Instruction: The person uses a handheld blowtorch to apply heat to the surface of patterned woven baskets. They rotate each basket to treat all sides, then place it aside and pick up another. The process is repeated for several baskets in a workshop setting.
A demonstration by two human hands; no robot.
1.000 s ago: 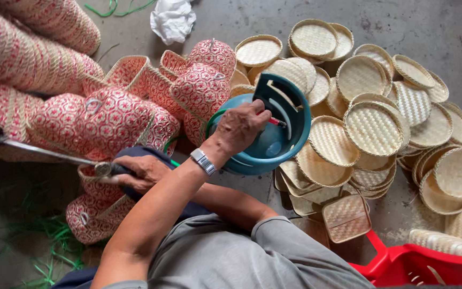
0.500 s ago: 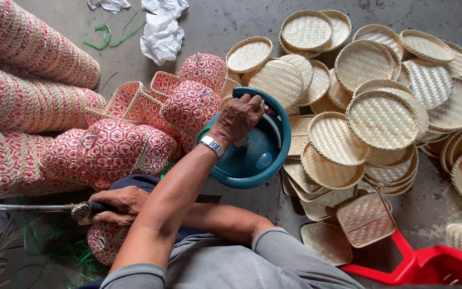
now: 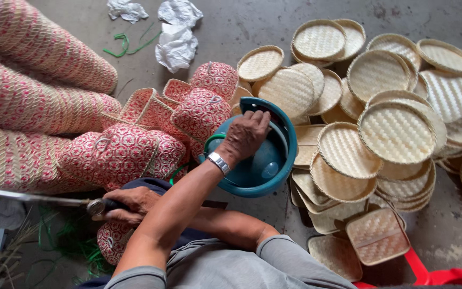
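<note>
Since a second ago the left hand (image 3: 246,135) slid from the teal bucket (image 3: 252,176)'s rim down inside, fingers loosely curled on nothing, while the right hand (image 3: 135,203) at 9 o'clock stays clamped on the knife (image 3: 38,199).

left arm stretched forward and up across the body, watch on the wrist, left hand (image 3: 246,135) palm-down with fingers curled loosely, right forearm crossing low underneath, right hand (image 3: 133,204) fisted in a tight grip, knuckles up
</note>
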